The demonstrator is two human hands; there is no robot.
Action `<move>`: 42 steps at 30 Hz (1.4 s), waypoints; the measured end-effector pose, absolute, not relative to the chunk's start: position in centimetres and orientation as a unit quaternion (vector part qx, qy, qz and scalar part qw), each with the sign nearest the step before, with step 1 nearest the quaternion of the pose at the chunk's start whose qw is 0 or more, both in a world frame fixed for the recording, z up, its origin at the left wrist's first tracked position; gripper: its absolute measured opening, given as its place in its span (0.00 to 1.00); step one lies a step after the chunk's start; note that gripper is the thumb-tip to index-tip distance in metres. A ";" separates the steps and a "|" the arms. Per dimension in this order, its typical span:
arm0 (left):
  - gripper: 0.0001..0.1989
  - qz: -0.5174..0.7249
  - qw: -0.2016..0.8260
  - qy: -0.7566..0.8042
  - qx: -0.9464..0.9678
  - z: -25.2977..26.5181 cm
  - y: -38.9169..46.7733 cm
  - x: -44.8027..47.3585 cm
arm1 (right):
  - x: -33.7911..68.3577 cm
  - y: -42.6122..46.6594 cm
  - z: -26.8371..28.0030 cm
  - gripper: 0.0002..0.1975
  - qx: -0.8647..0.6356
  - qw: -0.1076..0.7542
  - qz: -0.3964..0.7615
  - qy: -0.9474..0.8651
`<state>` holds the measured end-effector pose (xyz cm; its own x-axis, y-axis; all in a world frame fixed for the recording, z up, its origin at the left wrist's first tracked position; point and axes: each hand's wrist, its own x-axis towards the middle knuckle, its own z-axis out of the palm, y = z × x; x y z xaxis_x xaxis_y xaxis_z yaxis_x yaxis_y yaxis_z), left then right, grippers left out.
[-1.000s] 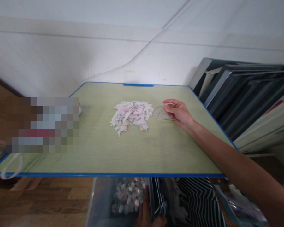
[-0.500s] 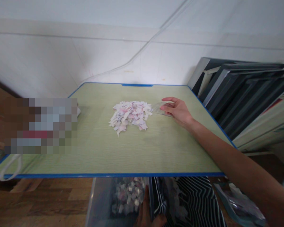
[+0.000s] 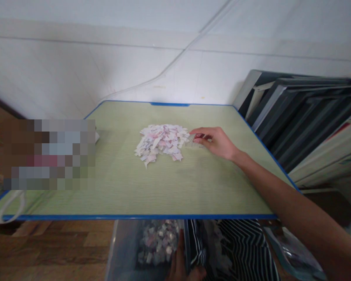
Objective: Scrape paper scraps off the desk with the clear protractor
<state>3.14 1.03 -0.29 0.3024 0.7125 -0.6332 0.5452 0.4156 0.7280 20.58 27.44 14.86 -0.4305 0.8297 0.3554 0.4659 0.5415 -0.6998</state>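
Bin [image 3: 121, 246]: below the desk's [image 3: 119, 187] near edge; slackening could spill it.
Paper scraps [image 3: 161, 141]: heaped mid-desk; brisk shoving could scatter them.
Left hand [image 3: 183, 263]: grip closed on the bin's wall.
Right hand [image 3: 216, 142]: grip pinching a protractor [image 3: 190, 142] beside the scraps; tilted, it might skim over.

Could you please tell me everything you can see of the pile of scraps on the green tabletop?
The pile of scraps is a loose, low heap of small, irregular pieces, whitish with pinkish tints, resembling torn paper. It lies around mid-tabletop, pointed bits jutting towards the viewer. The right hand holds a clear protractor at its right edge; contact is unclear.
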 end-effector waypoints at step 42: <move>0.40 0.050 0.581 0.610 0.537 1.9 1.8 3.2 | 22.0 27.1 17.0 0.12 -0.386 0.273 0.398 -0.787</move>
<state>3.22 1.85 1.92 0.2505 0.7129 -0.6550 0.5965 0.4192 0.6844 22.04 27.13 17.04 -0.5535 0.8238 0.1225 0.3899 0.3863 -0.8359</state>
